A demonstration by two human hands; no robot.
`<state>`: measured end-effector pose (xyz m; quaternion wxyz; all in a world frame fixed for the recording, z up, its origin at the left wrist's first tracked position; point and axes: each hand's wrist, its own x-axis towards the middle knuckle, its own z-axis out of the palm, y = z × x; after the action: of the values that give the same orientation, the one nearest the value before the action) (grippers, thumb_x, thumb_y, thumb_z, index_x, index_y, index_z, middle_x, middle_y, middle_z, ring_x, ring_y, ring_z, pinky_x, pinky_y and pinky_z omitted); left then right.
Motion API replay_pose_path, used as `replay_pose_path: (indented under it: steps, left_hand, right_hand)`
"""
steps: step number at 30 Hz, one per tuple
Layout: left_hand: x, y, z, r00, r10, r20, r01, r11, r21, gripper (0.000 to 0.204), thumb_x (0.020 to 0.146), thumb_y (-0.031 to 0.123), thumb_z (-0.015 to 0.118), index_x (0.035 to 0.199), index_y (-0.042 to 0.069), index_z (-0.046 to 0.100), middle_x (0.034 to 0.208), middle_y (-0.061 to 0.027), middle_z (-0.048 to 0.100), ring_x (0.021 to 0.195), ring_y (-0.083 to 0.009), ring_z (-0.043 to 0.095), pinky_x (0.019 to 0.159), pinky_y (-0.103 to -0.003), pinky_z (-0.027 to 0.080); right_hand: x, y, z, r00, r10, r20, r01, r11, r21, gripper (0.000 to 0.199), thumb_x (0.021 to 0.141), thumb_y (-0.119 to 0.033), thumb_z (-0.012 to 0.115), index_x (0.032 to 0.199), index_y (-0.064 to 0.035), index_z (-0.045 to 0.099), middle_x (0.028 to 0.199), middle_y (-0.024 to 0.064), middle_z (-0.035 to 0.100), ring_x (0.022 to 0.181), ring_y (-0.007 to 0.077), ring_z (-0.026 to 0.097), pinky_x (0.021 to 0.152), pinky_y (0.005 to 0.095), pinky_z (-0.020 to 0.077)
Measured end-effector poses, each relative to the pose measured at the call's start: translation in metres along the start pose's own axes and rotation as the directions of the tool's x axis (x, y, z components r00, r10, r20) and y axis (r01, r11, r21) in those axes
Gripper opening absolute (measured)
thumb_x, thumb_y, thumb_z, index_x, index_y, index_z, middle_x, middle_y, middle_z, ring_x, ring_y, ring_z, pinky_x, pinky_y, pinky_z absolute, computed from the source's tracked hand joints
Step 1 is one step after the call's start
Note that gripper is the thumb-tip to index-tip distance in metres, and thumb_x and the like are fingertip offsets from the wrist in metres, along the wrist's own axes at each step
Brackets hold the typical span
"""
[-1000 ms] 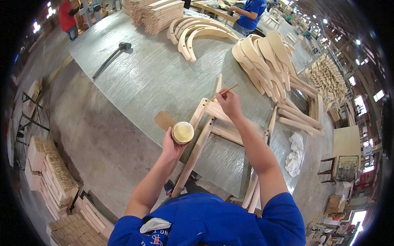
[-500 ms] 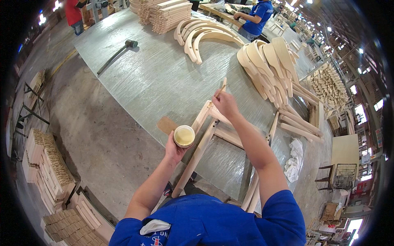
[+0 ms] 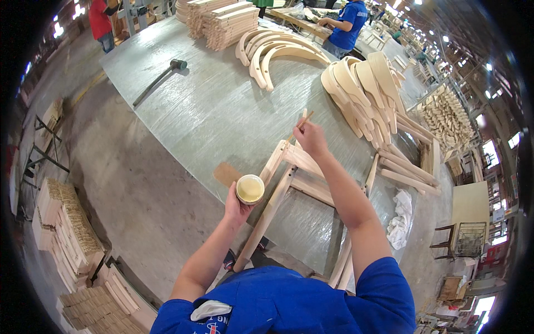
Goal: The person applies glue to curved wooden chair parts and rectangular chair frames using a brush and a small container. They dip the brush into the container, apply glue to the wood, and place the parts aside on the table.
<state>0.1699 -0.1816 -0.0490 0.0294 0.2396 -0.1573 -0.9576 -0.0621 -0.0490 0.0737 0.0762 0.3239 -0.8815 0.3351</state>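
My left hand is wrapped round a small white tub of pale yellow paste, probably glue, held beside the table's near-left edge. Between the fingers of my right hand is a thin wooden stick, its lower end near the top corner of a pale wooden chair frame. Dark holes show at the frame's joints. The frame leans on the table's near edge, with a long leg reaching down toward me. My right forearm covers part of the frame.
On the grey table are a mallet, curved wooden rails, stacked slats, curved back pieces, loose legs and a white cloth. A brown flat piece lies by the tub. Another person works beyond.
My right hand has shifted slightly right and nearer, and the stick now slants across the frame's corner. The tub has stayed nearly in place in my left hand.
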Motion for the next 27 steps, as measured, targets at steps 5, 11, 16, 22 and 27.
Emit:
replay_pose_path:
  steps: [5, 11, 16, 22, 27]
  left_hand:
    - [0.002, -0.002, -0.001, 0.999, -0.011, 0.045, 0.011, 1.0, -0.002, 0.049, 0.096, 0.046, 0.03, 0.123, 0.009, 0.046, 0.123, -0.0103, 0.052, 0.111, -0.0276, 0.053, 0.094, -0.047, 0.044]
    - [0.0, 0.0, -0.001, 1.0, -0.016, 0.007, 0.016, 1.0, 0.012, 0.048, 0.095, 0.046, 0.031, 0.124, 0.01, 0.046, 0.123, -0.0097, 0.052, 0.111, -0.0273, 0.053, 0.093, -0.046, 0.045]
    - [-0.001, -0.002, 0.008, 1.0, -0.013, -0.026, 0.014, 1.0, 0.016, 0.05, 0.096, 0.044, 0.03, 0.125, 0.005, 0.043, 0.124, -0.0143, 0.051, 0.11, -0.0299, 0.054, 0.092, -0.046, 0.047]
    - [-0.006, 0.0, 0.005, 0.999, -0.006, -0.042, 0.007, 1.0, 0.016, 0.047, 0.096, 0.044, 0.032, 0.123, 0.009, 0.047, 0.121, -0.0094, 0.054, 0.109, -0.0264, 0.055, 0.091, -0.044, 0.047]
    - [-0.006, 0.0, 0.011, 1.0, -0.004, -0.031, 0.005, 1.0, 0.015, 0.049, 0.096, 0.044, 0.031, 0.124, 0.006, 0.045, 0.122, -0.0121, 0.053, 0.11, -0.0278, 0.055, 0.091, -0.046, 0.047]
  right_hand:
    - [-0.001, 0.01, 0.012, 0.995, -0.027, 0.092, 0.029, 0.999, -0.016, 0.015, 0.08, -0.015, 0.057, 0.08, 0.0001, 0.056, 0.071, 0.0193, 0.059, 0.071, 0.0369, 0.059, 0.063, 0.043, 0.046]
    - [0.003, 0.007, 0.013, 0.99, -0.018, 0.138, 0.015, 1.0, 0.026, 0.017, 0.082, -0.016, 0.055, 0.083, 0.0008, 0.055, 0.074, 0.0219, 0.059, 0.074, 0.0402, 0.058, 0.066, 0.0461, 0.0453]
    - [0.0, 0.009, 0.007, 0.997, -0.045, 0.061, 0.043, 0.999, 0.029, 0.018, 0.083, -0.015, 0.056, 0.08, 0.0023, 0.053, 0.065, 0.0205, 0.055, 0.064, 0.0369, 0.056, 0.06, 0.0409, 0.044]
    - [-0.008, -0.009, 0.004, 0.995, -0.027, 0.101, 0.022, 0.999, 0.045, 0.017, 0.084, -0.016, 0.054, 0.08, 0.0009, 0.054, 0.069, 0.0196, 0.055, 0.066, 0.0363, 0.055, 0.061, 0.0412, 0.0438]
    - [-0.014, 0.001, 0.017, 0.989, -0.078, 0.127, 0.071, 0.996, 0.061, 0.016, 0.084, -0.015, 0.055, 0.079, 0.001, 0.054, 0.065, 0.0182, 0.055, 0.062, 0.0343, 0.055, 0.06, 0.0389, 0.0438]
